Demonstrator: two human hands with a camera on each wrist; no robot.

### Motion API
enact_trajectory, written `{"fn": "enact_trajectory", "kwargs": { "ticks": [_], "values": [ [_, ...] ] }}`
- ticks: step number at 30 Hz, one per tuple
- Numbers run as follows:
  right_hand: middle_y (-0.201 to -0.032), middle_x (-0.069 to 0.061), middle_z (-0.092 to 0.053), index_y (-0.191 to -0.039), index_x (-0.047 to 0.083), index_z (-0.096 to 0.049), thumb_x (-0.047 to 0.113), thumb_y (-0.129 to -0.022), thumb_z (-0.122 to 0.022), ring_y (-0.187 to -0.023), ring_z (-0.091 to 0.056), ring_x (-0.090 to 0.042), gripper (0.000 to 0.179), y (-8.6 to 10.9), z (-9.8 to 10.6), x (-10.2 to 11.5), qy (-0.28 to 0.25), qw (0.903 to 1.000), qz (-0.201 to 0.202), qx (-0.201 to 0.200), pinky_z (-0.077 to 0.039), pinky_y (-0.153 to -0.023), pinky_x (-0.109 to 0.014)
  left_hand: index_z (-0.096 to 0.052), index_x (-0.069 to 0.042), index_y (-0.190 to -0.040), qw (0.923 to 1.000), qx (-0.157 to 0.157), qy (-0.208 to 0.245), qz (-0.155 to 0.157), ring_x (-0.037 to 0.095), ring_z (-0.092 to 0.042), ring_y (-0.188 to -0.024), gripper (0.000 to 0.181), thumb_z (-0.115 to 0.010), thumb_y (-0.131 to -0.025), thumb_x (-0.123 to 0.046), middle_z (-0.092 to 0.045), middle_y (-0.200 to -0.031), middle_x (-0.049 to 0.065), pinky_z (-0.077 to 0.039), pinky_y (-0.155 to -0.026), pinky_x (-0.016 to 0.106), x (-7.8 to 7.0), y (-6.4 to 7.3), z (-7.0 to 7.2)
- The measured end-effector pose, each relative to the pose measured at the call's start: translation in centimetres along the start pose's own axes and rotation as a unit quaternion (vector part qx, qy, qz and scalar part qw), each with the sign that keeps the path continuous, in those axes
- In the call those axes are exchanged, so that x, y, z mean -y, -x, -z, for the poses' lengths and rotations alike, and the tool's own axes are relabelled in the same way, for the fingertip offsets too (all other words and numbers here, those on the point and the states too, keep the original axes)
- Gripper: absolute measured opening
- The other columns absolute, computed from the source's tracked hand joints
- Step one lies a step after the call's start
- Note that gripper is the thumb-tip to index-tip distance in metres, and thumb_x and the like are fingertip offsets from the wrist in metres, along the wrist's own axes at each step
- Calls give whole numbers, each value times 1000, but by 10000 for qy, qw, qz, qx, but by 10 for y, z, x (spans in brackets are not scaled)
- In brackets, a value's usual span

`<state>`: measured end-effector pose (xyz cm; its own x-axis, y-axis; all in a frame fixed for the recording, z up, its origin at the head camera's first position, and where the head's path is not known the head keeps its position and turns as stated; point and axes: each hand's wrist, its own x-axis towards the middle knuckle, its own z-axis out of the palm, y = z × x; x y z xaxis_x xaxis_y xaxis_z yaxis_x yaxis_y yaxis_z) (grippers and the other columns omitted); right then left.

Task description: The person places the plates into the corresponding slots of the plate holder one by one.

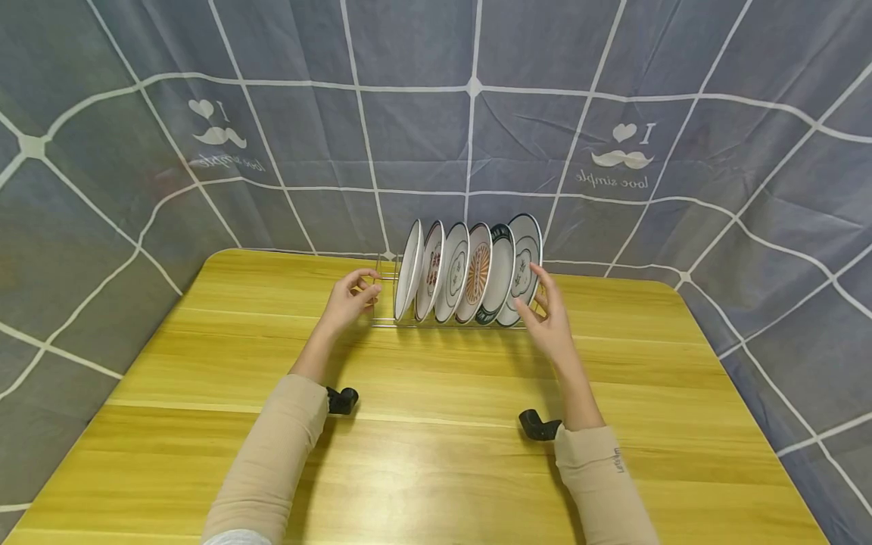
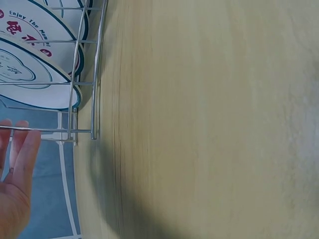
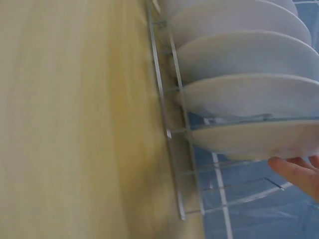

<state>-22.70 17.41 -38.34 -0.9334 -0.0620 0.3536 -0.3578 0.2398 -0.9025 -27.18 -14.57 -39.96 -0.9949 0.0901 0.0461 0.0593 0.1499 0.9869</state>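
Observation:
In the head view a metal wire dish rack (image 1: 383, 324) stands at the table's back edge with several patterned plates on edge in a row. My left hand (image 1: 350, 301) is at the rack's left end, its fingertips at the end wire (image 2: 50, 130) in the left wrist view. The rightmost plate (image 1: 524, 253) is white with a dark rim and leans right. My right hand (image 1: 550, 318) holds this plate at its right side, thumb at the lower front edge and index finger higher at the rim. In the right wrist view a fingertip meets the plate's pale underside (image 3: 239, 137).
The wood-grain table (image 1: 436, 469) spreads in front of the rack. Behind it hangs a grey cloth (image 1: 422, 144) with white grid lines. Black wrist mounts (image 1: 540, 425) jut inward from both forearms. Other plates (image 1: 409, 269) fill the rack's left and middle slots.

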Motion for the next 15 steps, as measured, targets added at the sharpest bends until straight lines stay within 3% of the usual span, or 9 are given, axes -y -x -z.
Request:
{"fn": "enact_trajectory", "kwargs": {
  "ticks": [3, 7, 15],
  "values": [
    [-149, -14, -15, -142, 7, -24, 1, -88, -56, -126, -22, -54, 62, 0, -4, -4, -79, 9999, -69, -89, -36, -94, -57, -50, 9, -116, 10000, -33, 20, 6, 8, -55, -64, 28, -55, -90, -2, -45, -81, 11, -54, -70, 34, 10, -6, 1],
    [-150, -13, -13, -142, 10, -23, 3, -88, -57, -127, -20, -52, 65, -1, -5, -9, -95, 9997, -133, -207, -35, -95, -58, -50, 7, -117, 10000, 27, -68, -50, 13, -56, -67, 30, -56, -91, -5, -46, -80, 6, -54, -73, 41, 20, -7, -1],
    [-151, -10, -10, -143, 13, -20, 3, -88, -57, -130, -21, -47, 67, -11, 8, -20, -223, 9996, -148, 25, -34, -97, -57, -48, 7, -113, 9996, 256, -106, 23, 23, -59, -76, 27, -56, -91, -5, -46, -82, 7, -52, -76, 48, 16, 21, -10]
  ]
}}
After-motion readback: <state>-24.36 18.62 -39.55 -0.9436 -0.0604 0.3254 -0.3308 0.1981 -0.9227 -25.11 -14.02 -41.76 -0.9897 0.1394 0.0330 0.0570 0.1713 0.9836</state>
